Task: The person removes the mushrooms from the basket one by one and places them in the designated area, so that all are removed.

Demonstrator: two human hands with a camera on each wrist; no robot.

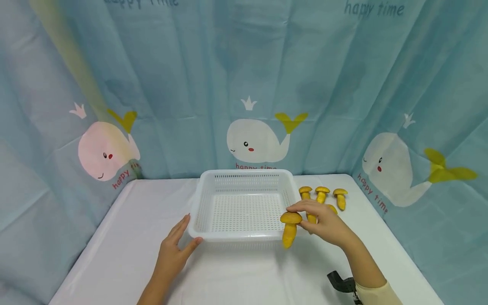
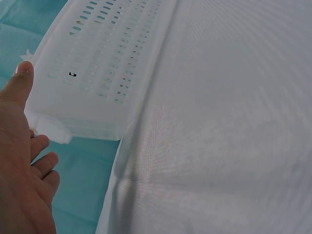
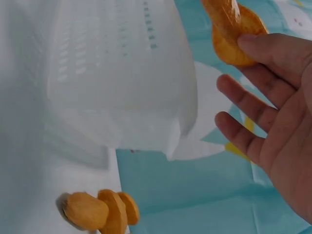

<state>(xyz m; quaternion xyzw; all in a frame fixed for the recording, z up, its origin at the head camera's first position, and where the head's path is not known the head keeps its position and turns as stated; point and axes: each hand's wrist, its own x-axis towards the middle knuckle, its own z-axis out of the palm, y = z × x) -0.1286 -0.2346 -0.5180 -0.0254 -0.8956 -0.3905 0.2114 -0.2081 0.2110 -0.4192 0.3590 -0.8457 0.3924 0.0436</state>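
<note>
A yellow mushroom (image 1: pixel 290 228) hangs stem down by the front right corner of a white perforated plastic basket (image 1: pixel 244 236). My right hand (image 1: pixel 324 221) pinches its cap between thumb and fingers; the right wrist view also shows this mushroom (image 3: pixel 239 36) in the grip. At the basket's front left corner, my left hand (image 1: pixel 173 250) touches the rim with thumb and fingers spread. The left wrist view shows its thumb (image 2: pixel 22 80) against the basket's (image 2: pixel 83 92) side, the other fingers loosely bent below the rim. No mushrooms show inside the basket.
Several more yellow mushrooms lie right of the basket, one (image 1: pixel 340 199) farthest right and others partly behind my right hand. A black curved object (image 1: pixel 341 283) is beside the right sleeve. Blue curtains (image 1: pixel 251 84) with whale prints surround the white-covered table (image 1: pixel 236 275).
</note>
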